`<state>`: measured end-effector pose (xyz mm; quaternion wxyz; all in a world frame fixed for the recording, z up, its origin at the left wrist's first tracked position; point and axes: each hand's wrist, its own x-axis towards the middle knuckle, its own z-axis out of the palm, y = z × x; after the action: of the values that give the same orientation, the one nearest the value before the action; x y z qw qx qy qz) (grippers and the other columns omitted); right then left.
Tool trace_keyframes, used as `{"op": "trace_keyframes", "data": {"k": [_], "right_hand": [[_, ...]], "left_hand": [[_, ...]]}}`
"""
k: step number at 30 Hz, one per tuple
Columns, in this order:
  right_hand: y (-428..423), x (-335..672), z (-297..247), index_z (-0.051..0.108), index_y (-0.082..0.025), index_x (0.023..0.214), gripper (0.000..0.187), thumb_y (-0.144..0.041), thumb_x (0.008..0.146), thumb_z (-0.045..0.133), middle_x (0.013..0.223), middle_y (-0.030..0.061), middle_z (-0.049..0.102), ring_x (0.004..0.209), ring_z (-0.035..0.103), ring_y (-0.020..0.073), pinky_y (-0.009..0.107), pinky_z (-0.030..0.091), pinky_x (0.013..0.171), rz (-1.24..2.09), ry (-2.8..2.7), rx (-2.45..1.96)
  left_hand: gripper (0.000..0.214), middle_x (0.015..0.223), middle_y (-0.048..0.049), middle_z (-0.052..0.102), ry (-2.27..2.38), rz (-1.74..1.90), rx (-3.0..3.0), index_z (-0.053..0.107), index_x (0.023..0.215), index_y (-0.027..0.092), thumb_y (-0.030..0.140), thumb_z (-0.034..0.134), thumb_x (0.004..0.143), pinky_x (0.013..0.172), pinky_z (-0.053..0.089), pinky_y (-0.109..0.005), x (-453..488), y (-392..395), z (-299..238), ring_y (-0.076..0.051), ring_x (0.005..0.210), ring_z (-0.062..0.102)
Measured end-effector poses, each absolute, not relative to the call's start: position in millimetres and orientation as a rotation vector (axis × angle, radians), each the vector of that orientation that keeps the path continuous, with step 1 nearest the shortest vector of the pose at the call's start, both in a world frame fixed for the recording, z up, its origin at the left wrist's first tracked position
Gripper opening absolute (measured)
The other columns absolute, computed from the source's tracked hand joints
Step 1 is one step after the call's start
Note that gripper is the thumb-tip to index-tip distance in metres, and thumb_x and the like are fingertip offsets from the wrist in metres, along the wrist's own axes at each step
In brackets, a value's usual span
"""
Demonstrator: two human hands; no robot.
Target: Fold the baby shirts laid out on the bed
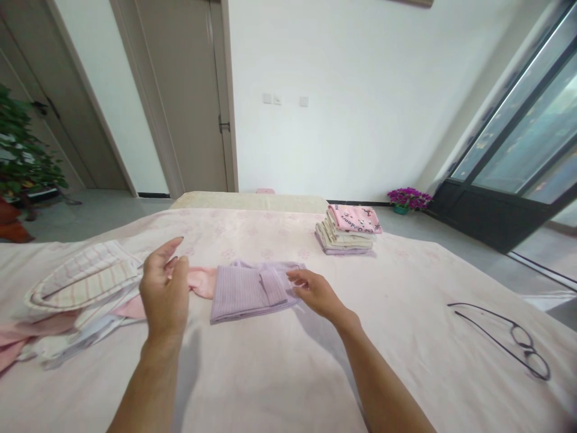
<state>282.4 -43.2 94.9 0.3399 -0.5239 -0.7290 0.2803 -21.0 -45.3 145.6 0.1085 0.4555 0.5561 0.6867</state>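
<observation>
A lilac striped garment (pixel 238 293) lies folded on the bed-like covered surface in front of me, with a small folded flap on its upper side. At its right edge is my right hand (pixel 315 293), fingers loosely bent and slightly apart, with no cloth visibly gripped. My left hand (pixel 166 282) is raised to the left of the garment, thumb and fingers apart and holding nothing. Behind that hand a pink piece of cloth (pixel 202 282) reaches toward the lilac garment. Farther left lies a loose heap of striped and pink clothes (pixel 94 279).
A stack of folded clothes (pixel 346 240), topped by a pink printed one, stands at the back right. Eyeglasses (pixel 523 346) lie at the right on the pale pink cover (pixel 252 379). Beyond are purple flowers (pixel 409 197), a leafy plant (pixel 22 150) and a closed door (pixel 184 90).
</observation>
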Motion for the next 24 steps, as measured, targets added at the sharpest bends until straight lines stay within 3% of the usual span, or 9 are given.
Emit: {"op": "trace_keyframes", "data": {"k": [5, 9, 12, 15, 19, 21, 24], "right_hand": [[-41, 294, 84, 0.072, -0.023, 0.098, 0.031, -0.007, 0.073, 0.064, 0.102, 0.0064, 0.068, 0.097, 0.058, 0.022, 0.032, 0.044, 0.083, 0.239, -2.33, -1.65], [-39, 286, 80, 0.072, -0.023, 0.086, 0.01, -0.017, 0.083, 0.064, 0.096, 0.0064, 0.067, 0.094, 0.057, 0.0218, 0.03, 0.041, 0.078, 0.109, -2.36, -1.706], [-36, 284, 78, 0.069, -0.021, 0.087, 0.011, -0.021, 0.09, 0.058, 0.093, 0.0064, 0.067, 0.092, 0.057, 0.0214, 0.031, 0.04, 0.08, 0.071, -2.28, -1.698], [-35, 282, 81, 0.064, -0.021, 0.093, 0.013, -0.023, 0.093, 0.051, 0.089, 0.0034, 0.066, 0.085, 0.058, 0.0183, 0.029, 0.039, 0.077, 0.199, -2.064, -1.628], [-43, 271, 98, 0.058, -0.021, 0.093, 0.015, -0.034, 0.095, 0.049, 0.074, -0.0024, 0.059, 0.067, 0.053, 0.014, 0.026, 0.04, 0.065, 0.611, -1.732, -1.328], [-51, 265, 111, 0.056, -0.021, 0.089, 0.02, -0.04, 0.093, 0.053, 0.069, -0.0037, 0.056, 0.062, 0.05, 0.0127, 0.024, 0.039, 0.059, 0.822, -1.567, -1.163], [-60, 262, 127, 0.058, -0.021, 0.098, 0.023, -0.043, 0.092, 0.056, 0.075, -0.0018, 0.061, 0.066, 0.056, 0.0132, 0.025, 0.044, 0.062, 1.027, -1.394, -0.965]], "left_hand": [[0.033, 0.122, -0.0056, 0.066, 1.626, 1.529, 1.743, 0.065, 0.116, 0.021, 0.035, 0.051, 0.088, 0.103, 0.045, -0.038, 0, -47, 140, -0.023, 0.114, 0.061], [0.032, 0.12, -0.0085, 0.069, 1.536, 0.93, 2.075, 0.065, 0.113, 0.019, 0.03, 0.048, 0.088, 0.105, 0.042, -0.04, 17, -47, 131, -0.024, 0.117, 0.061], [0.034, 0.126, -0.0088, 0.067, 1.495, 0.702, 2.145, 0.064, 0.117, 0.02, 0.029, 0.05, 0.088, 0.106, 0.04, -0.04, 26, -49, 125, -0.024, 0.12, 0.059], [0.045, 0.134, -0.0093, 0.062, 1.462, 0.654, 2.215, 0.059, 0.127, 0.023, 0.032, 0.059, 0.083, 0.107, 0.039, -0.04, 33, -51, 116, -0.027, 0.126, 0.055], [0.072, 0.145, -0.0138, 0.052, 1.434, 0.607, 2.321, 0.049, 0.139, 0.023, 0.031, 0.071, 0.072, 0.11, 0.035, -0.042, 46, -49, 98, -0.031, 0.135, 0.046], [0.064, 0.142, -0.0151, 0.054, 1.471, 0.609, 2.322, 0.053, 0.135, 0.021, 0.027, 0.068, 0.073, 0.108, 0.036, -0.043, 52, -47, 90, -0.032, 0.133, 0.048], [0.038, 0.114, -0.0125, 0.07, 1.563, 0.656, 2.158, 0.064, 0.116, 0.02, 0.019, 0.051, 0.081, 0.094, 0.045, -0.043, 52, -43, 86, -0.031, 0.109, 0.064]]}}
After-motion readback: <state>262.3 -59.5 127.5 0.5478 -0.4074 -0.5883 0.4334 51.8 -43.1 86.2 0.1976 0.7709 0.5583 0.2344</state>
